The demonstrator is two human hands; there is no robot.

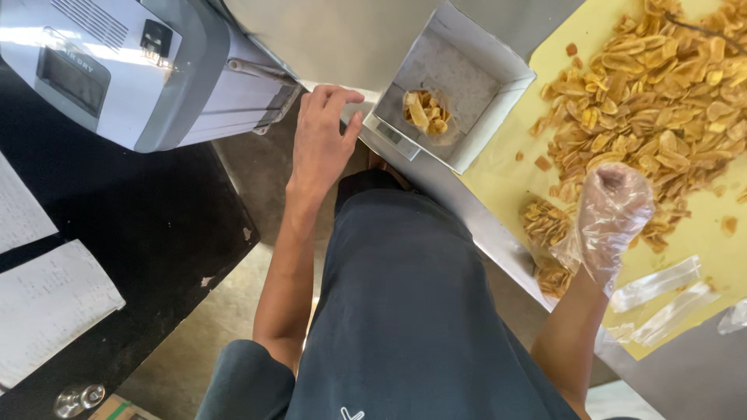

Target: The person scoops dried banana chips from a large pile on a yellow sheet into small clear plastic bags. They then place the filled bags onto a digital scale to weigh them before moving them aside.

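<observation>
My left hand [323, 136] is bare, with its fingers resting on the metal table edge beside a small scale [393, 136]. On the scale stands a white open box [475, 82] holding a clear bag of yellow chips [424, 113]. My right hand [611, 214] wears a clear plastic glove and is closed into a fist beside the big pile of banana chips [654, 101] on yellow paper [506, 171]. Whether it holds chips cannot be seen.
A grey and white machine [132, 70] sits at the upper left. A black table [132, 233] carries sheets of written paper [47, 307]. Filled chip bags [548, 249] and empty clear bags [661, 295] lie near my right hand.
</observation>
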